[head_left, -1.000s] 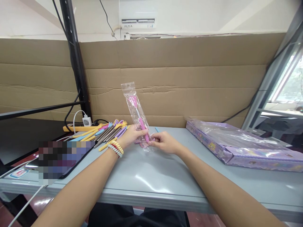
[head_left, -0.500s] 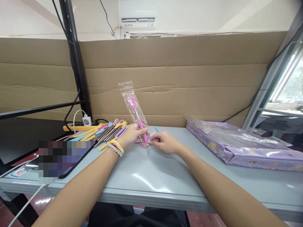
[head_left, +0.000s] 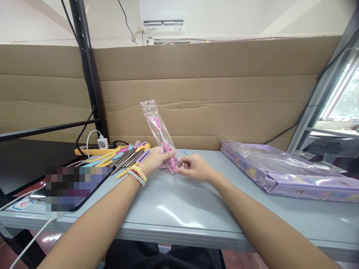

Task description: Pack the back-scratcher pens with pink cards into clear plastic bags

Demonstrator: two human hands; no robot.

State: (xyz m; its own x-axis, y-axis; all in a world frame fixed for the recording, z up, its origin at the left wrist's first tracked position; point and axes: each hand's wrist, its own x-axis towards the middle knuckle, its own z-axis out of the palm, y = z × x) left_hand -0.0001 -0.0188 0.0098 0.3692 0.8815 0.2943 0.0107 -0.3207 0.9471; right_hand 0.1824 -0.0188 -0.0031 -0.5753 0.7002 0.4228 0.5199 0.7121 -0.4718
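In the head view a pink back scratcher (head_left: 169, 154) with a hand-shaped end lies inside a clear plastic bag (head_left: 151, 112), tilted with its hang-hole end up and to the left. My left hand (head_left: 158, 158) is closed around the bag and the handle. By the handle's lower end, my right hand (head_left: 192, 166) pinches crinkled clear plastic; whether it also grips the handle I cannot tell. Beneath the hands shows a small pink item, mostly hidden. Left of my left hand lies a pile of colourful back scratchers (head_left: 130, 155) with metal shafts.
A purple patterned box (head_left: 269, 183) with clear plastic bags (head_left: 280, 157) on it stands at the right. At the left are a tablet-like device (head_left: 92, 186), a white charger (head_left: 103, 142) and cables. A black rack post (head_left: 89, 67) and cardboard (head_left: 210, 89) border the table (head_left: 179, 209).
The bag's upper end has dipped slightly. My right hand's fingers have shifted a little left, closer to the handle's lower end. My left hand keeps its hold.
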